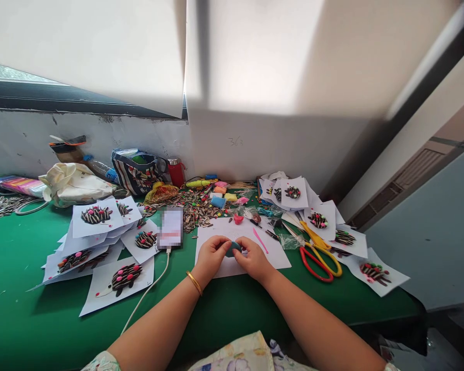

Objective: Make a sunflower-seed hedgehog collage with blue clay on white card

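a: what was held in the hands?
b: a small teal lump of clay [233, 249] was pinched between the left hand [212, 256] and the right hand [254, 260]. the fingers of both were closed narrowly on it.
a: where was the lump found?
b: it was kept low over a white sheet [211, 231], which was laid on the green table [23, 288]. whether the sheet was touched by it could not be told.
a: what was seen about the hands?
b: a gold bangle [194, 283] was worn on the left wrist. a pink tool [260, 240] was laid on the sheet just beside the right hand. yellow and red scissors [311, 237] were left near the sheet's right edge. a phone [170, 228] with a white cable [150, 288] was placed to the left. paper cards [118, 281] decorated with seeds and clay dots were spread on both sides. sunflower seeds [193, 206] were heaped behind the sheet.
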Motion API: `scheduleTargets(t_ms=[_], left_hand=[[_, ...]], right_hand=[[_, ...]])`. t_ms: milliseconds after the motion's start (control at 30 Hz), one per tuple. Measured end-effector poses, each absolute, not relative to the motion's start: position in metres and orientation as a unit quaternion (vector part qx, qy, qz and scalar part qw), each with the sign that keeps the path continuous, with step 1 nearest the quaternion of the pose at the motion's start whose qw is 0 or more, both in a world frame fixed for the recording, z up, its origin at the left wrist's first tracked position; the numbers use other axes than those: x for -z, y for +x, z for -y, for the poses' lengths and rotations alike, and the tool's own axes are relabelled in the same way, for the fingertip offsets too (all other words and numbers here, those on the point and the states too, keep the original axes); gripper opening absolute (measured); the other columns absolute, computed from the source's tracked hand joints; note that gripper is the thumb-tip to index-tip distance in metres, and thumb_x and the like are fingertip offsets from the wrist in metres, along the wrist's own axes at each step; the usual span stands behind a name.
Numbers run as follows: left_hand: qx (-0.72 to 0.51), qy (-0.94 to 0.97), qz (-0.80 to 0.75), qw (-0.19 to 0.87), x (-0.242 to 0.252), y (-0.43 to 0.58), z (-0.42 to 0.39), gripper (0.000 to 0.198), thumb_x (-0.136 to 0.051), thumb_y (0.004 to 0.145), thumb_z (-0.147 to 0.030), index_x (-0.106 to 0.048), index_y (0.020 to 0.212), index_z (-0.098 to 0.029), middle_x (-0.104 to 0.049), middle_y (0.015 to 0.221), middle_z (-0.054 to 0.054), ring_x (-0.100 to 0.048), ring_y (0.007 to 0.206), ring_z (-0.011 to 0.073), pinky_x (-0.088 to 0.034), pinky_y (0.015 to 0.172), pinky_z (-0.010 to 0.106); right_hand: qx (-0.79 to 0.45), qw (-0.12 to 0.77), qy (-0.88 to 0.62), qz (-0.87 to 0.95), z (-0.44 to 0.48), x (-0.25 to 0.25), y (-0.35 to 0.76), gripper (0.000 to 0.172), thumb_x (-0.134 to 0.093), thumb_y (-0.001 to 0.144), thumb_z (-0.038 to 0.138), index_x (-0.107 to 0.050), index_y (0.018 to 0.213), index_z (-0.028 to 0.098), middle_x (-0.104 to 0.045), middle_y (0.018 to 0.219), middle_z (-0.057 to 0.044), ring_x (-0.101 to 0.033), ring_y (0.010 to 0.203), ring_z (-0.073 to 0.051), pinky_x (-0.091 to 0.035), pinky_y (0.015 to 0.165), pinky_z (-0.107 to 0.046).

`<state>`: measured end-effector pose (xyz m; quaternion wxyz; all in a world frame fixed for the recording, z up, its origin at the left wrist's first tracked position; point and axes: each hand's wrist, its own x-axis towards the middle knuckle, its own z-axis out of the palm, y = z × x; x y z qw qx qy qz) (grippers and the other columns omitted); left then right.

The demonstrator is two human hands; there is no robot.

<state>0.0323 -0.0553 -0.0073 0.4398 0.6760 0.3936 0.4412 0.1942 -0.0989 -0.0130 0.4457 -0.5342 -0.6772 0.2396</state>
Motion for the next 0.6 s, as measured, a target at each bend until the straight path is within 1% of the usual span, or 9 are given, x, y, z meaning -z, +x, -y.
scheduleTargets(t_ms=[67, 133, 167, 200, 300, 367, 433, 533, 600], left_hand=[[-0.45, 0.655, -0.394, 0.462, 0.007, 0.0325, 0.0555, 0.03, -0.059, 0.084, -0.043, -0.07, 0.099, -0.019, -0.071, 0.091, 0.005, -0.065, 0.082, 0.0176, -0.052, 0.075, 0.03], [-0.454, 0.644, -0.385, 0.479, 0.0072, 0.033, 0.0558, 0.041, -0.059, 0.084, -0.043, -0.063, 0.118, -0.02, -0.07, 0.097, 0.006, -0.065, 0.083, 0.017, -0.053, 0.075, 0.03], [-0.453, 0.644, -0.382, 0.484, 0.0078, 0.0334, 0.0557, 0.044, -0.062, 0.082, -0.042, -0.062, 0.121, -0.02, -0.07, 0.098, 0.006, -0.065, 0.084, 0.0171, -0.053, 0.075, 0.03], [-0.449, 0.646, -0.382, 0.485, 0.0086, 0.0338, 0.0554, 0.043, -0.065, 0.079, -0.04, -0.063, 0.117, -0.02, -0.07, 0.097, 0.006, -0.065, 0.084, 0.0175, -0.053, 0.075, 0.03], [-0.433, 0.65, -0.393, 0.486, 0.0114, 0.0345, 0.0538, 0.024, -0.07, 0.073, -0.037, -0.069, 0.088, -0.018, -0.07, 0.086, 0.004, -0.065, 0.081, 0.0183, -0.053, 0.075, 0.031], [-0.427, 0.645, -0.398, 0.494, 0.012, 0.0341, 0.0532, 0.021, -0.069, 0.074, -0.037, -0.067, 0.081, -0.018, -0.07, 0.08, 0.003, -0.065, 0.077, 0.0176, -0.053, 0.072, 0.03], [-0.433, 0.642, -0.393, 0.496, 0.0112, 0.0334, 0.0538, 0.024, -0.067, 0.077, -0.038, -0.068, 0.089, -0.018, -0.07, 0.083, 0.003, -0.065, 0.078, 0.0172, -0.054, 0.073, 0.03], [-0.451, 0.66, -0.372, 0.472, 0.0093, 0.0324, 0.0556, 0.036, -0.061, 0.083, -0.04, -0.065, 0.112, -0.02, -0.069, 0.101, 0.007, -0.065, 0.091, 0.018, -0.053, 0.079, 0.031], [-0.451, 0.687, -0.365, 0.437, 0.0087, 0.032, 0.0559, 0.032, -0.061, 0.084, -0.04, -0.067, 0.108, -0.021, -0.069, 0.103, 0.007, -0.064, 0.094, 0.0187, -0.052, 0.08, 0.031]], right_hand=[[-0.259, 0.461, -0.539, 0.656, 0.0983, 0.0134, 0.1957, 0.007, -0.054, 0.084, 0.028, -0.056, 0.085, 0.021, -0.059, 0.079, 0.001, -0.052, 0.075, -0.016, -0.042, 0.068, -0.028], [-0.267, 0.471, -0.543, 0.641, 0.0974, 0.0142, 0.197, 0.009, -0.055, 0.083, 0.029, -0.056, 0.086, 0.021, -0.059, 0.08, 0.001, -0.053, 0.074, -0.016, -0.042, 0.067, -0.027], [-0.269, 0.474, -0.542, 0.639, 0.0971, 0.0147, 0.1972, 0.009, -0.055, 0.083, 0.029, -0.056, 0.086, 0.021, -0.06, 0.081, 0.001, -0.053, 0.074, -0.016, -0.042, 0.067, -0.027], [-0.272, 0.474, -0.539, 0.641, 0.0968, 0.0151, 0.1971, 0.009, -0.055, 0.083, 0.029, -0.057, 0.086, 0.021, -0.06, 0.08, 0.0, -0.053, 0.075, -0.016, -0.043, 0.067, -0.027], [-0.284, 0.472, -0.524, 0.65, 0.0965, 0.0156, 0.1958, 0.009, -0.055, 0.082, 0.027, -0.059, 0.086, 0.021, -0.061, 0.081, 0.0, -0.054, 0.076, -0.016, -0.044, 0.069, -0.027], [-0.293, 0.472, -0.517, 0.652, 0.0963, 0.0152, 0.1954, 0.011, -0.055, 0.083, 0.027, -0.061, 0.089, 0.021, -0.063, 0.083, 0.0, -0.055, 0.077, -0.016, -0.044, 0.07, -0.028], [-0.297, 0.474, -0.516, 0.648, 0.0959, 0.0146, 0.1958, 0.013, -0.055, 0.083, 0.028, -0.063, 0.09, 0.02, -0.064, 0.084, -0.001, -0.055, 0.076, -0.016, -0.044, 0.07, -0.028], [-0.287, 0.474, -0.524, 0.646, 0.0955, 0.0138, 0.1967, 0.012, -0.055, 0.084, 0.028, -0.063, 0.087, 0.02, -0.063, 0.081, -0.001, -0.054, 0.075, -0.016, -0.044, 0.068, -0.028], [-0.274, 0.466, -0.527, 0.655, 0.0959, 0.0137, 0.1963, 0.011, -0.055, 0.084, 0.028, -0.063, 0.086, 0.021, -0.063, 0.082, -0.001, -0.055, 0.076, -0.016, -0.044, 0.069, -0.028]])
